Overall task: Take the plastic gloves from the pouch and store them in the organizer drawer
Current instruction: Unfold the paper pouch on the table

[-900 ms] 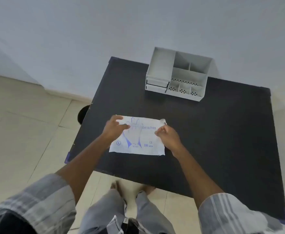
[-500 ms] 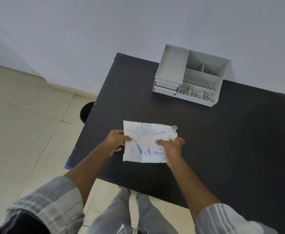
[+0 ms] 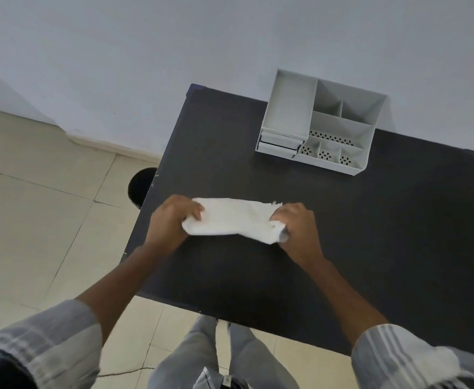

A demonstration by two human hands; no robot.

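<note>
The white glove pouch [image 3: 231, 219] is held just above the black table [image 3: 370, 220], turned so its plain side faces up and its blue print is hidden. My left hand [image 3: 171, 220] grips its left end. My right hand [image 3: 296, 228] grips its crumpled right end. The grey organizer [image 3: 318, 122] stands at the table's far edge, with two shut drawers [image 3: 279, 143] stacked at its front left. No loose gloves show outside the pouch.
The organizer has open compartments with perforated floors on its right side. A dark round object [image 3: 141, 186] stands on the tiled floor by the table's left edge. A pale wall runs behind the table. My legs are at the table's near edge.
Both hands lifted the pouch off the table and turned it over, so the printed side no longer shows. The right end is now bunched in my right hand.
</note>
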